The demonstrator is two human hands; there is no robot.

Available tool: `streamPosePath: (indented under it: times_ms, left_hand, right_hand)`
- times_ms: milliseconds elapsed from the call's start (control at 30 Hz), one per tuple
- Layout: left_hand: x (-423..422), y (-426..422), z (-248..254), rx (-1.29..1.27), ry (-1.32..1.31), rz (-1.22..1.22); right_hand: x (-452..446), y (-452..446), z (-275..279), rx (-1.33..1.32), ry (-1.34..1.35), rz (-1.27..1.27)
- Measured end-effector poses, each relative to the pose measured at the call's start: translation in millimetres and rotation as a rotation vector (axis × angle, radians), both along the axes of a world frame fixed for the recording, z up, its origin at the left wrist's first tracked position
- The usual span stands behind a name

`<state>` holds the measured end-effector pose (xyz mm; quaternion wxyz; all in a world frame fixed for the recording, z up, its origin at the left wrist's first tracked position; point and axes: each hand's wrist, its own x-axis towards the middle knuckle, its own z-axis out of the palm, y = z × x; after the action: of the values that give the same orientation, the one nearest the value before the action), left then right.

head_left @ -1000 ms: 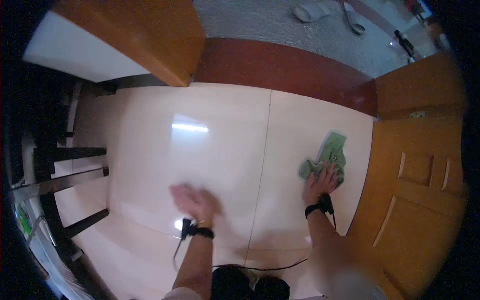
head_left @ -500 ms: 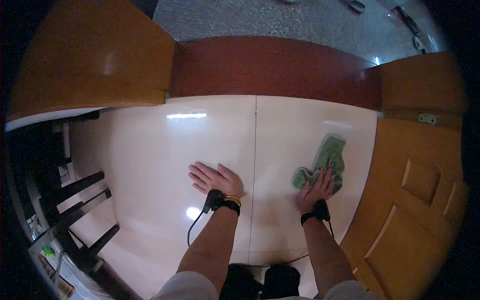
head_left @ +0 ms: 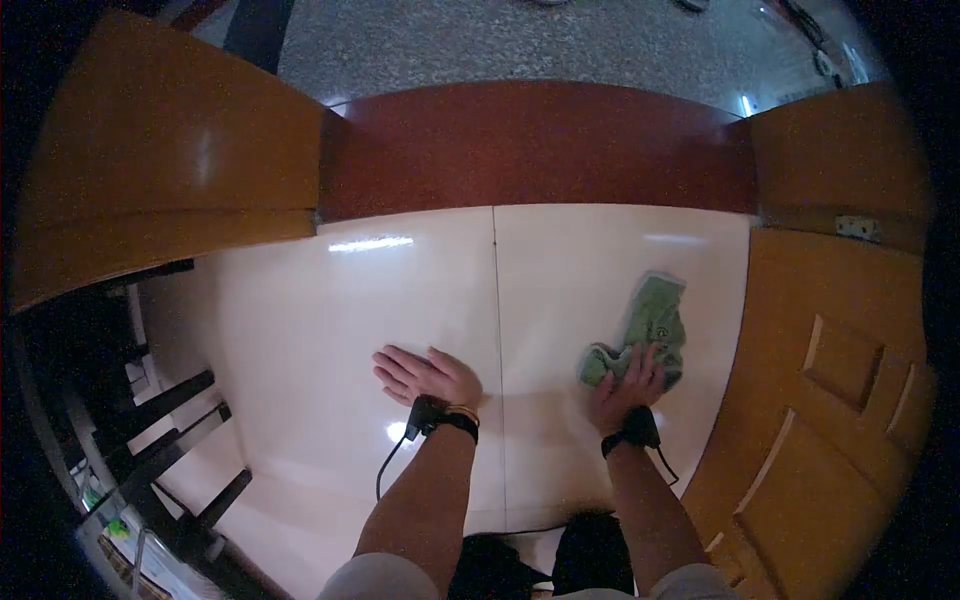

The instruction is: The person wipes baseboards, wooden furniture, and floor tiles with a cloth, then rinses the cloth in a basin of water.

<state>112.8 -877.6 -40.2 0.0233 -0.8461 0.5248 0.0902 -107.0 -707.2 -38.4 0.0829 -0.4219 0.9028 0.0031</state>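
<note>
My left hand rests palm down on the pale tiled floor, its fingers stretched out and nothing under them that I can see. To the right of the tile joint, my right hand presses on a crumpled green cloth with a grey edge. The fingers lie over the cloth's lower part, and part of it bunches up to the left of them. Each wrist wears a black strap with a small black device and a cable.
A dark red threshold crosses the doorway ahead, with speckled grey flooring beyond. An open wooden door stands on the right, a wooden panel at upper left. Dark furniture legs stand on the left.
The view has shifted slightly, so the threshold sits a little lower. Both hands and the cloth keep nearly the same places on the floor.
</note>
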Motion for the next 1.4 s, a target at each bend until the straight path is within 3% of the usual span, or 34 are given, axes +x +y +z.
streamPosePath:
  times_ms: [300,500,667,833,1200,1367,1400]
  left_hand:
    - [2,4,-4,-0.037,-0.003,-0.015]
    - [4,9,-12,-0.083,-0.047,-0.037]
    - [3,11,-8,-0.071,-0.07,-0.07]
    - [3,10,-12,-0.098,-0.082,-0.086]
    - [8,10,-18,-0.075,-0.083,-0.048]
    - [11,9,-15,-0.082,-0.074,-0.069]
    - [11,9,-16,-0.084,-0.083,-0.081]
  right_hand:
    - [-13,-18,-16,-0.249,0.0,-0.009]
    - [-91,-118,-23,-0.24,0.236,-0.13]
    - [-116,-139,-36,-0.141,0.264,-0.211]
    - [-108,-151,-12,-0.009,0.156,-0.28]
    - [-107,-145,-21,-0.069,0.205,-0.204]
    - [-186,-165,-21,0.011,0.25,0.062]
    - [-201,-183,-4,0.18,0.368,0.103]
